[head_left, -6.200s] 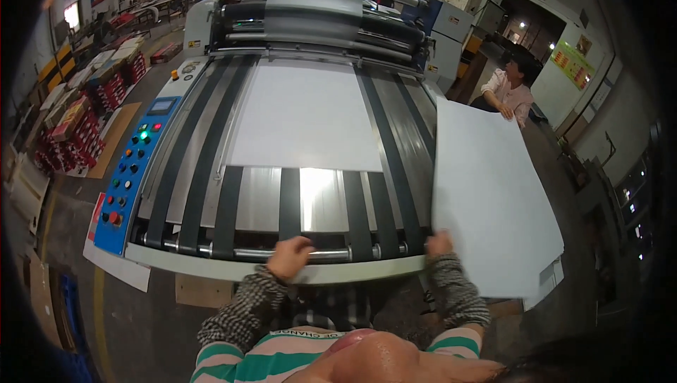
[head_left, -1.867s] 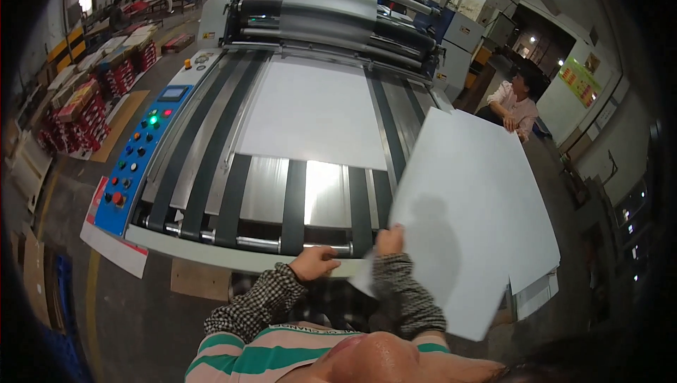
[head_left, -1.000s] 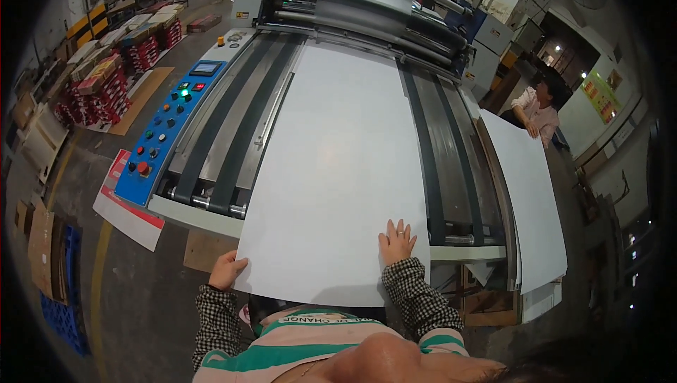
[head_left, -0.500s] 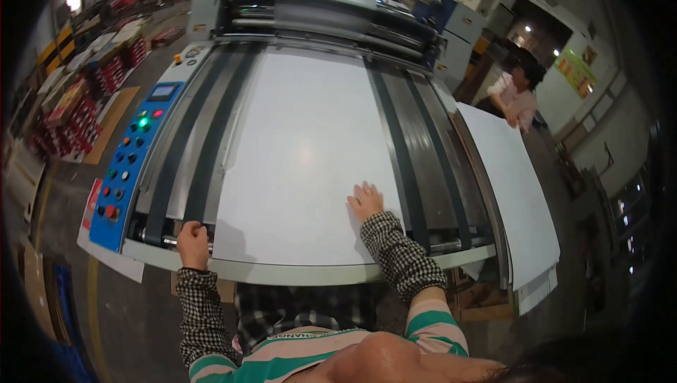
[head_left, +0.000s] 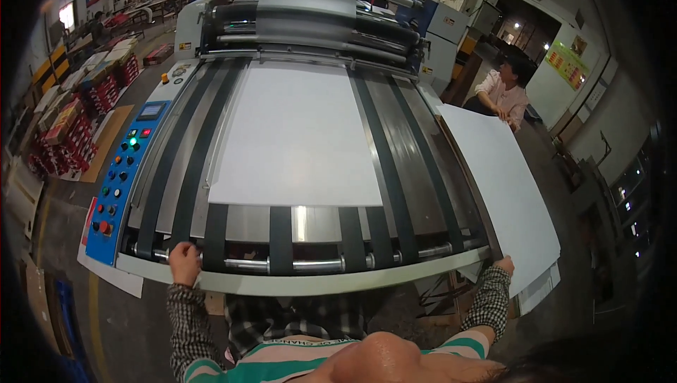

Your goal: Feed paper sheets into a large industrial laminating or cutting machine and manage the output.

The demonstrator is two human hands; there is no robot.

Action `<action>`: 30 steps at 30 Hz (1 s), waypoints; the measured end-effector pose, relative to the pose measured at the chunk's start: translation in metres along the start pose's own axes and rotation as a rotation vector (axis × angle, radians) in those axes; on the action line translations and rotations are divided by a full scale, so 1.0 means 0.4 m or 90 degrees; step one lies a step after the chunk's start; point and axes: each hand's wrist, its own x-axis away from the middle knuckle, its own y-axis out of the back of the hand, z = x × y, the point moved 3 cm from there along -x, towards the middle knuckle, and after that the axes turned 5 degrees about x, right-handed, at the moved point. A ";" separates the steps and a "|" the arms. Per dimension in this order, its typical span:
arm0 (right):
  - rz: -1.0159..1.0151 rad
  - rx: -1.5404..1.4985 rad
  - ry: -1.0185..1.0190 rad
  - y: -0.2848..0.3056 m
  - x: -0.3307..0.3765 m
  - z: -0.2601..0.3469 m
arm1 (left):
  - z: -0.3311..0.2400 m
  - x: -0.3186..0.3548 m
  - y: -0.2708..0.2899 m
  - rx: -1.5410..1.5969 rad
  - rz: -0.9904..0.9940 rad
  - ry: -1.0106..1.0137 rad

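Note:
A large white sheet [head_left: 300, 143] lies on the dark belts of a feeding machine, its near edge away from the front rail. My left hand [head_left: 185, 264] is closed at the left end of the machine's pale front rail [head_left: 338, 281], beside the metal roller; what its curled fingers hold, if anything, is hidden. At the right, my right hand [head_left: 503, 266] has its fingers closed on the near left corner of the top sheet of a stack of white sheets [head_left: 508, 193]. The fingertips are partly hidden there.
A blue control panel [head_left: 124, 182] with buttons and a lit green lamp runs along the machine's left side. Rollers with a glossy film [head_left: 307, 13] stand at the far end. Another person [head_left: 502, 94] is at the stack's far end. Piled red and white goods [head_left: 74, 119] are at left.
The sheet on the belts has moved away toward the rollers, uncovering the near belts. My right hand has left it and gone right to the stack. My left hand remains near the rail.

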 end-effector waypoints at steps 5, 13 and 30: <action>-0.072 -0.061 0.297 -0.131 0.056 0.127 | -0.021 0.060 -0.355 -0.019 0.248 -0.031; -0.117 -0.697 0.697 -0.129 0.845 0.460 | 0.006 0.327 -0.556 -0.226 0.706 -0.012; -0.019 -0.259 0.753 -0.120 0.828 0.322 | 0.145 0.304 0.067 0.150 0.333 0.243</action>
